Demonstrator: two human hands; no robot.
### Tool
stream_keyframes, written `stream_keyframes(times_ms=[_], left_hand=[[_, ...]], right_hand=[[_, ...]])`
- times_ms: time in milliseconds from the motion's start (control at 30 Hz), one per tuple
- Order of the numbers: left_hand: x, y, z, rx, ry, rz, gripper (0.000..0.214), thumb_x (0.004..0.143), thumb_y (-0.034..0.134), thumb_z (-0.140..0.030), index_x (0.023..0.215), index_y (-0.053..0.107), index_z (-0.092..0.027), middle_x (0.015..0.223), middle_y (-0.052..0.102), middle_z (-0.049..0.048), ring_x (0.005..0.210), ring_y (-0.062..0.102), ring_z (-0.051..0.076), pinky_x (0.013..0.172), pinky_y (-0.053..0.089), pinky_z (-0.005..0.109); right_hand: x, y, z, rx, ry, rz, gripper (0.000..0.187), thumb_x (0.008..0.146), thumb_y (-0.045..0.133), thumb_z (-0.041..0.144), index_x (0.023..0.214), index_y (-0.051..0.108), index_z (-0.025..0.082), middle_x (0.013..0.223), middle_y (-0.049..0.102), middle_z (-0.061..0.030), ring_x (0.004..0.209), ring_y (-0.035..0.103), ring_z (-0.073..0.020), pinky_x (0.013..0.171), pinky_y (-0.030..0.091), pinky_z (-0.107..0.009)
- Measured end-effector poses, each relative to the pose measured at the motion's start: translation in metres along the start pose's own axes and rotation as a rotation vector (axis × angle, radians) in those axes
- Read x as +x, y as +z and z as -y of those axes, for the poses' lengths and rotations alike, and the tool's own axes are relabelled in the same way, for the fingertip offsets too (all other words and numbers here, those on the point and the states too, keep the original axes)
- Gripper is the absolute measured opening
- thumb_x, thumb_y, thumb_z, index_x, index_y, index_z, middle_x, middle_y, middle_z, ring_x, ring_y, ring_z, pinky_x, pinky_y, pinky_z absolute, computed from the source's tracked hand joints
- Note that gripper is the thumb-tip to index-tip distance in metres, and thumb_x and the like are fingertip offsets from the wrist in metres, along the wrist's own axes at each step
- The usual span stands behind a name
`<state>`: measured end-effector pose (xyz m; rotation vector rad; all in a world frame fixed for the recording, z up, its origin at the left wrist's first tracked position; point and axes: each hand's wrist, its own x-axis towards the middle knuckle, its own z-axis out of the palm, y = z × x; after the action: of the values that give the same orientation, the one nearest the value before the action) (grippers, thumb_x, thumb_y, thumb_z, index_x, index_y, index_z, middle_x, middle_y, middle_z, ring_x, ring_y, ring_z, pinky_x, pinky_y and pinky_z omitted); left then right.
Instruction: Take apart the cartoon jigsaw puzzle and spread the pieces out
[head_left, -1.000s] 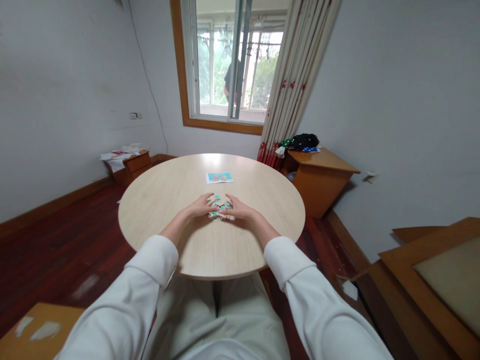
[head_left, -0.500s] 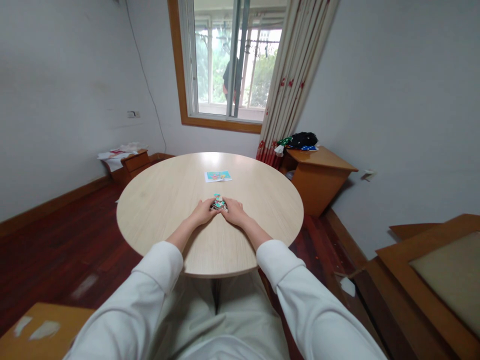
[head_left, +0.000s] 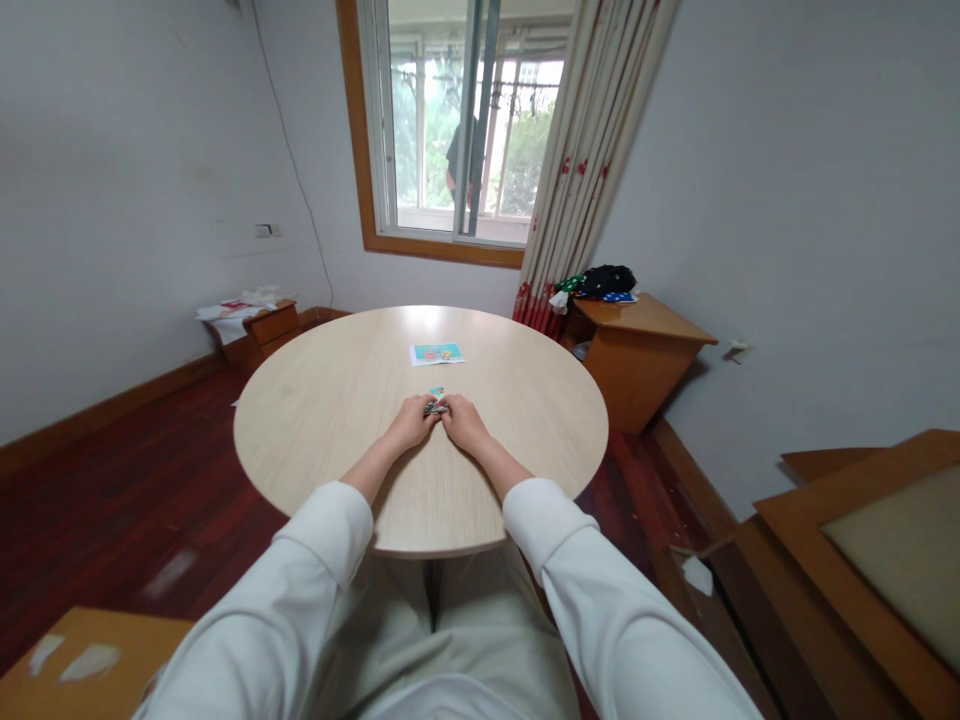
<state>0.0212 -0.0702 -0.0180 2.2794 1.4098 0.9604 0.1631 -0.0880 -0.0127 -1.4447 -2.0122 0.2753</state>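
A small heap of jigsaw puzzle pieces, turquoise, white and dark, lies near the middle of the round table. My left hand closes round the heap from the left, fingers curled. From the right, my right hand closes on it in the same way, and the two hands almost meet. Much of the heap is hidden by my fingers. A few turquoise pieces poke out just beyond the fingertips. Farther back, a colourful picture sheet with a turquoise ground lies flat on the tabletop.
Against the wall at the right stands a wooden cabinet with dark cloth on top. A low wooden stand with papers is at the left. Beyond the window stands a person in dark clothing. A wooden chair is at the lower right.
My hands have drawn closer together round the puzzle pieces, and less of the heap shows between them. The picture sheet stays where it was.
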Motion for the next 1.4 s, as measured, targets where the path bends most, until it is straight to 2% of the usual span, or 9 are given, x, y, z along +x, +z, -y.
stream_keyframes(times_ms=[200, 400, 567, 833, 967, 1100, 1167, 1267, 1400], left_hand=[[0.008, -0.010, 0.002, -0.021, -0.061, 0.015, 0.021, 0.082, 0.050, -0.017, 0.093, 0.068, -0.016, 0.087, 0.072, 0.0071, 0.081, 0.065, 0.019, 0.077, 0.049, 0.029], [0.011, -0.014, 0.009, -0.015, -0.120, -0.008, 0.022, 0.079, 0.050, -0.015, 0.090, 0.069, -0.016, 0.077, 0.071, 0.0057, 0.073, 0.064, 0.018, 0.071, 0.049, 0.027], [0.011, -0.016, 0.014, -0.018, -0.145, -0.029, 0.024, 0.076, 0.050, -0.013, 0.090, 0.069, -0.016, 0.078, 0.071, 0.0053, 0.072, 0.064, 0.017, 0.070, 0.049, 0.026], [0.015, -0.031, 0.014, 0.021, -0.201, -0.002, 0.026, 0.074, 0.054, -0.012, 0.095, 0.069, -0.015, 0.086, 0.071, 0.0070, 0.080, 0.066, 0.019, 0.075, 0.049, 0.026], [0.018, -0.042, 0.017, 0.055, -0.249, 0.102, 0.041, 0.063, 0.071, -0.020, 0.104, 0.066, -0.014, 0.100, 0.070, 0.0120, 0.084, 0.067, 0.023, 0.072, 0.049, 0.027], [0.018, -0.047, 0.018, 0.092, -0.280, 0.222, 0.076, 0.043, 0.084, -0.026, 0.114, 0.061, -0.012, 0.108, 0.068, 0.0171, 0.093, 0.066, 0.029, 0.073, 0.048, 0.028], [0.018, -0.045, 0.014, 0.153, -0.271, 0.279, 0.086, 0.041, 0.085, -0.031, 0.120, 0.057, -0.011, 0.116, 0.064, 0.0197, 0.099, 0.064, 0.030, 0.077, 0.048, 0.028], [0.015, -0.037, 0.003, 0.303, -0.230, 0.330, 0.085, 0.048, 0.082, -0.039, 0.124, 0.054, -0.013, 0.124, 0.059, 0.0194, 0.105, 0.061, 0.030, 0.082, 0.047, 0.029], [0.014, -0.028, -0.011, 0.356, -0.185, 0.345, 0.058, 0.060, 0.074, -0.037, 0.114, 0.063, -0.017, 0.112, 0.066, 0.0112, 0.100, 0.063, 0.026, 0.083, 0.046, 0.025]], right_hand=[[0.004, -0.010, -0.002, 0.099, 0.090, -0.022, 0.021, 0.082, 0.052, 0.010, 0.092, 0.069, 0.015, 0.093, 0.071, -0.0074, 0.087, 0.063, -0.0160, 0.082, 0.045, -0.027], [0.013, -0.018, -0.002, 0.152, 0.119, -0.054, 0.019, 0.081, 0.054, 0.016, 0.088, 0.072, 0.016, 0.088, 0.073, -0.0056, 0.083, 0.063, -0.0155, 0.081, 0.045, -0.025], [0.022, -0.026, 0.002, 0.164, 0.100, -0.059, 0.020, 0.082, 0.054, 0.016, 0.088, 0.073, 0.016, 0.088, 0.073, -0.0051, 0.083, 0.063, -0.0153, 0.081, 0.046, -0.025], [0.027, -0.033, 0.005, 0.100, 0.110, -0.005, 0.028, 0.088, 0.046, 0.014, 0.102, 0.070, 0.018, 0.103, 0.071, -0.0057, 0.097, 0.063, -0.0164, 0.090, 0.044, -0.027], [0.028, -0.041, 0.000, -0.024, 0.148, 0.137, 0.027, 0.083, 0.057, 0.022, 0.107, 0.068, 0.016, 0.111, 0.068, -0.0104, 0.105, 0.061, -0.0225, 0.091, 0.044, -0.031], [0.027, -0.051, -0.008, -0.123, 0.246, 0.381, 0.079, 0.051, 0.085, 0.032, 0.124, 0.058, 0.015, 0.121, 0.062, -0.0154, 0.104, 0.061, -0.0281, 0.082, 0.049, -0.031], [0.024, -0.051, -0.009, -0.141, 0.265, 0.458, 0.091, 0.043, 0.088, 0.035, 0.125, 0.056, 0.016, 0.118, 0.064, -0.0147, 0.097, 0.064, -0.0272, 0.076, 0.050, -0.030], [0.020, -0.046, -0.004, -0.198, 0.231, 0.468, 0.083, 0.047, 0.085, 0.037, 0.122, 0.057, 0.016, 0.116, 0.065, -0.0135, 0.093, 0.065, -0.0243, 0.074, 0.049, -0.027], [0.017, -0.038, 0.011, -0.268, 0.184, 0.421, 0.060, 0.057, 0.080, 0.031, 0.112, 0.063, 0.017, 0.110, 0.067, -0.0107, 0.093, 0.065, -0.0221, 0.072, 0.047, -0.023]])
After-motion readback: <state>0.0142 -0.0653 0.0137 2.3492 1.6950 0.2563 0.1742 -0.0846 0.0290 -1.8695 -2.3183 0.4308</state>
